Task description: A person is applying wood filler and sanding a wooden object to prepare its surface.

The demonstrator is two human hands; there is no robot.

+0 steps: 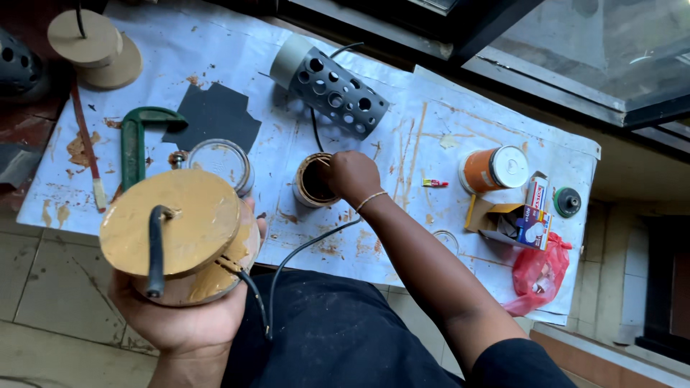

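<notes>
My left hand [180, 320] holds up a stack of round wooden discs [176, 230] smeared with tan glue, a black cable [155, 251] running through the centre hole. My right hand [352, 176] reaches forward, fingers closed at the rim of an open tin of glue [310, 183] on the white sheet; whatever it pinches is hidden. A thin bracelet circles that wrist. The black cable trails from the discs across the sheet toward a grey perforated tube [330, 86].
A white stained sheet [431, 136] covers the table. On it lie a green clamp [136, 140], dark sandpaper [215, 115], a tin lid [221, 164], an orange can [492, 169], a small open carton [521, 215], a red bag [543, 269]. More wooden discs [93, 47] rest far left.
</notes>
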